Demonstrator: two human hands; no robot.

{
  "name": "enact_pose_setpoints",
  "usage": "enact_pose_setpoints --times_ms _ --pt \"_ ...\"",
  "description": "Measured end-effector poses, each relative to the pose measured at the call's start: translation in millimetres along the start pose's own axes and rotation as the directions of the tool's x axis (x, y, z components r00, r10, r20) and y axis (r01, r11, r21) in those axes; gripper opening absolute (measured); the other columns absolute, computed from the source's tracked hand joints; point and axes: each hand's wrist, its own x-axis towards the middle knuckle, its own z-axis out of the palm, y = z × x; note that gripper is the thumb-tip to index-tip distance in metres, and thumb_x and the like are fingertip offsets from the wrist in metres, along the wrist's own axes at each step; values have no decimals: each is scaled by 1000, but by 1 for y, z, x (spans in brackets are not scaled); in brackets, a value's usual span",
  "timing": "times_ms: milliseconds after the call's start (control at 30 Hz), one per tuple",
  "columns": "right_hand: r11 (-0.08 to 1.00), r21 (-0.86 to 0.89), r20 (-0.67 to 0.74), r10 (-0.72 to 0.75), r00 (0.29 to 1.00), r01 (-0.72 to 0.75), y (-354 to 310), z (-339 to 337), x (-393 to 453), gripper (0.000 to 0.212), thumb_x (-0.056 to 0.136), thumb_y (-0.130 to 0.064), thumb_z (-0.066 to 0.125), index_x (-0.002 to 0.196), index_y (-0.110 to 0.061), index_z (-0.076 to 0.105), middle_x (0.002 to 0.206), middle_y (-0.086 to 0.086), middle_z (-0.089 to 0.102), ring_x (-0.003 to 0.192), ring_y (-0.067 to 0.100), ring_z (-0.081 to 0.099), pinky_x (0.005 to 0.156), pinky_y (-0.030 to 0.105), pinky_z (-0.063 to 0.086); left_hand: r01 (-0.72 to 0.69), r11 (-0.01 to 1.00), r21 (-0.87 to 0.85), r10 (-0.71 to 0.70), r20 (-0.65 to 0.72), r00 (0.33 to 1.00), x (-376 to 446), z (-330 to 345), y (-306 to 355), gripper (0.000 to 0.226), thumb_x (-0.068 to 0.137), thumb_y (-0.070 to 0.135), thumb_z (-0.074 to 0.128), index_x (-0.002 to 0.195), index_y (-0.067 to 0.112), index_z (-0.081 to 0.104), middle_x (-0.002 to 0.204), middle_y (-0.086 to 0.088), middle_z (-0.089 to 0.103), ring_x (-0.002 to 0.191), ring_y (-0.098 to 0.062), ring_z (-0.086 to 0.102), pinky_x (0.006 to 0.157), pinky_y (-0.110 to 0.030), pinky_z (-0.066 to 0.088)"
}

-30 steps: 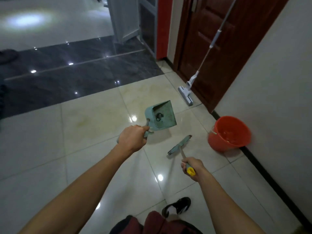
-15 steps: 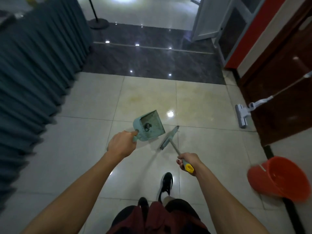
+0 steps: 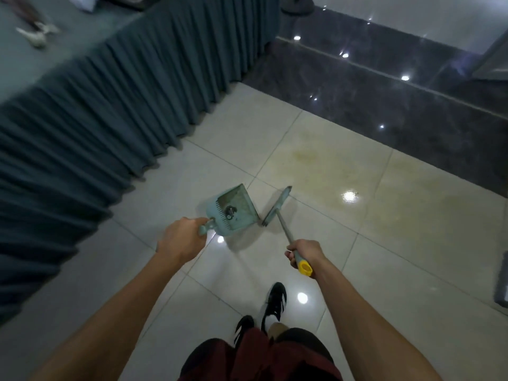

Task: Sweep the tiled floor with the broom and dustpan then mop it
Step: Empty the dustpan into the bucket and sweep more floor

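My left hand grips the handle of a pale green dustpan, held just above the cream floor tiles with a dark clump of dirt inside it. My right hand holds the grey broom by its yellow-capped handle end. The broom's narrow green head hangs right beside the dustpan's open edge. The mop and bucket are outside the view apart from a grey sliver at the right edge.
A table with a dark teal pleated skirt fills the left side. A band of dark polished tiles runs across the upper right. My black-and-white shoes stand on the tiles below my hands.
The view has swung left: the door, mop and orange bucket have left the frame and the skirted table now fills the left. Both hands still hold dustpan and broom, closer together.
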Motion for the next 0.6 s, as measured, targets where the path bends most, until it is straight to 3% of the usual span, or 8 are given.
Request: enact_pose_setpoints --times_ms 100,267,433,600 --pt "999 -46 50 -8 999 10 -24 17 18 9 86 9 54 79 13 58 56 19 58 36 18 44 39 21 41 121 992 -38 -121 2 993 0 -1 -15 22 97 27 53 110 30 70 81 -1 68 71 -22 65 70 -40 60" --pt "995 -88 159 -31 987 45 -58 49 45 11 84 10 53 76 7 60 63 21 58 39 18 44 40 22 41 276 955 -110 -277 5 961 -7 6 -34 27 97 25 60 121 29 70 85 -3 71 75 -23 66 74 -40 59" --pt "992 -108 274 -31 961 63 -85 85 80 10 84 10 54 87 1 58 71 22 57 42 18 44 41 22 40 390 907 -157 -388 44 921 -14 23 -45 32 98 25 61 128 28 70 93 -9 74 81 -29 69 78 -42 59" --pt "986 -163 286 19 958 29 -83 103 116 20 87 7 56 105 -2 56 81 29 63 48 19 49 43 23 43 431 890 -147 -423 86 902 -15 42 -48 32 97 25 62 127 28 71 99 -12 75 85 -33 69 79 -42 59"
